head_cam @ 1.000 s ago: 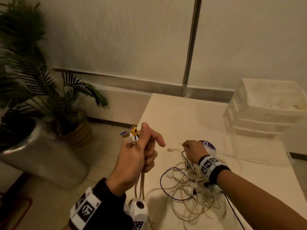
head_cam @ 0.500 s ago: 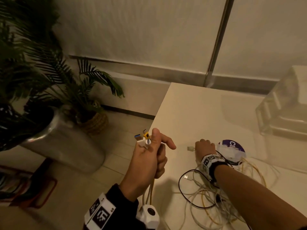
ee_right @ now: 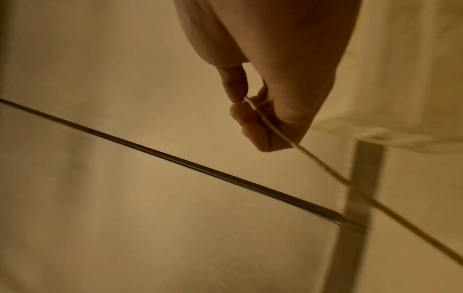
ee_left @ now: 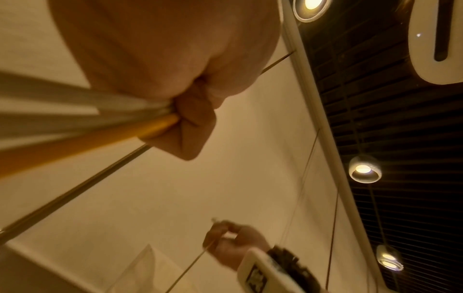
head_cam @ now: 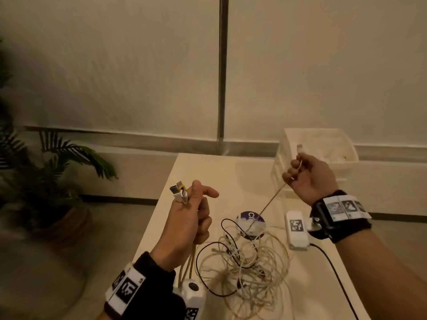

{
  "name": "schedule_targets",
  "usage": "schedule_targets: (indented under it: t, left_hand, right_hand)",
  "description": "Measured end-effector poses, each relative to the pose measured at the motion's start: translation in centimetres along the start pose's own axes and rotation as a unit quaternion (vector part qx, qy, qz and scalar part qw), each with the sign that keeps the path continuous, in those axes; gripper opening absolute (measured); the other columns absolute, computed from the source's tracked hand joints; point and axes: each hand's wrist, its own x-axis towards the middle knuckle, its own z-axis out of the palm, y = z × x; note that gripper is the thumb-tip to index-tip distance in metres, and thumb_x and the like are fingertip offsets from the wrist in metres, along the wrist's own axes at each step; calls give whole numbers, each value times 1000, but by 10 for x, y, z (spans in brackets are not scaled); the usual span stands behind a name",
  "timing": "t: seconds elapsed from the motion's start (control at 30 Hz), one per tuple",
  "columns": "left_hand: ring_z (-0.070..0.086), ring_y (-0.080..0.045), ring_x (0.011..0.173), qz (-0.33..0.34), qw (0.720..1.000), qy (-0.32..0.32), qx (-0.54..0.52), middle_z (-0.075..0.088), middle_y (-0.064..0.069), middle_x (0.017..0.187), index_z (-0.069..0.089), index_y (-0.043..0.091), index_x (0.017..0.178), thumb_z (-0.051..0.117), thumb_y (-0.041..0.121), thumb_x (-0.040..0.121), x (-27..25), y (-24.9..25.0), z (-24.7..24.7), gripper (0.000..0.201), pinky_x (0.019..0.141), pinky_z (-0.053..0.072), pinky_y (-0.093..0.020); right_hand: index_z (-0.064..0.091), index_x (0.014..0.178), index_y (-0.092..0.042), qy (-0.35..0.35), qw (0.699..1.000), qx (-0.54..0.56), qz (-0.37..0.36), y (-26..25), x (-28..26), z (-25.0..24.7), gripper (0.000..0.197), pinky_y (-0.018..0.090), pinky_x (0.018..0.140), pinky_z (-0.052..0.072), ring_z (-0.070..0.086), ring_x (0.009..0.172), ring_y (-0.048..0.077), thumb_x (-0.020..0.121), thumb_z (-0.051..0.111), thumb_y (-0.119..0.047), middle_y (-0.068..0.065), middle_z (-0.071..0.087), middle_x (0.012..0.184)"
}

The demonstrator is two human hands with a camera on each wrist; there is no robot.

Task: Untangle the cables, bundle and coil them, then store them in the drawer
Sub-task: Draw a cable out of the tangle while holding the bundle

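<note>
Tangle of thin pale, yellow and black cables (head_cam: 245, 262) lies near the front edge of the white table (head_cam: 208, 167). The left hand (head_cam: 184, 227) grips several plug ends upright; the right hand (head_cam: 309, 176) pinches one pale cable (head_cam: 265, 209) near its connector, drawn taut from the heap. Light, limp and snag-prone, it is probably best taken at the stiff plug end.

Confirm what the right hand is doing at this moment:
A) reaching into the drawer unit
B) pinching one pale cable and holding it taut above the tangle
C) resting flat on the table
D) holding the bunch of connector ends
B: the right hand is raised with one pale cable pinched in its fingers, the cable running straight down to the tangle on the table; the connector ends are in the left hand.
</note>
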Motion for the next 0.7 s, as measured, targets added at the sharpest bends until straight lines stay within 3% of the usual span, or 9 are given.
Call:
schedule_targets:
  t: [0.13, 0.2, 0.3, 0.37, 0.43, 0.5, 0.57, 0.63, 0.7]
  left_hand:
    - [10, -13, 49, 41, 999, -30, -2, 16, -2, 65, 60, 4, 104, 44, 48, 94, -5, 17, 35, 48, 43, 15, -17]
    - [10, -12, 48, 65, 997, -50, -7, 13, -5, 66, 62, 5, 107, 49, 48, 90, -10, 26, 51, 49, 42, 15, -17]
    - [11, -17, 48, 89, 992, -81, -21, 12, -15, 69, 65, 9, 110, 62, 50, 85, -18, 33, 71, 48, 42, 13, -21]
    - [24, -18, 46, 95, 991, -91, -12, 30, -23, 66, 68, 10, 109, 68, 50, 81, -22, 35, 82, 49, 40, 19, -22]
    - [46, -26, 55, 91, 992, -83, 11, 56, -34, 82, 70, 7, 105, 69, 47, 79, -27, 32, 90, 48, 42, 35, -22]
    - [52, -36, 68, 77, 994, -73, 38, 62, -36, 88, 73, 6, 97, 67, 45, 85, -30, 28, 96, 41, 53, 40, -31]
    - [55, -32, 62, 79, 992, -69, 72, 61, -32, 74, 73, 6, 94, 56, 46, 94, -33, 25, 99, 44, 55, 39, -34]
    - [49, -21, 45, 100, 990, -38, 90, 55, -11, 54, 70, 3, 89, 45, 49, 97, -34, 28, 100, 53, 46, 36, -26]
    - [37, -16, 42, 142, 984, 13, 109, 43, -4, 50, 62, 8, 70, 41, 56, 95, -32, 34, 94, 58, 45, 29, -26]
  right_hand:
    - [61, 90, -11, -141, 980, -62, -123, -52, -77, 33, 15, 26, 59, 41, 47, 56, 13, 96, 48, -16, 2, 55, 70]
    - [62, 95, -8, -194, 956, -137, -170, -46, -115, 42, 14, 26, 57, 46, 51, 57, 15, 96, 48, -10, 6, 59, 72]
    - [69, 94, -11, -191, 906, -292, -241, -8, -156, 44, 11, 30, 54, 49, 56, 57, 19, 91, 58, -7, 7, 66, 75]
    - [72, 92, -15, -181, 882, -342, -267, 19, -172, 41, 12, 32, 54, 50, 57, 56, 17, 90, 62, -7, 5, 68, 74]
    - [73, 91, -14, -167, 886, -331, -279, 36, -180, 36, 15, 30, 55, 50, 57, 55, 12, 89, 63, -4, 3, 69, 71]
    - [74, 89, -10, -152, 898, -300, -285, 42, -183, 30, 17, 22, 56, 48, 59, 56, 6, 88, 62, 1, -1, 72, 76]
    - [74, 84, -8, -138, 904, -280, -292, 47, -185, 26, 15, 22, 55, 48, 59, 56, 7, 87, 63, 2, -1, 73, 80]
    - [72, 86, -13, -136, 894, -291, -314, 53, -185, 21, 13, 27, 53, 47, 58, 53, 14, 87, 64, -2, 1, 70, 68]
    - [66, 91, -17, -153, 885, -307, -315, 60, -183, 13, 10, 29, 52, 48, 58, 53, 18, 88, 65, -7, 3, 67, 66]
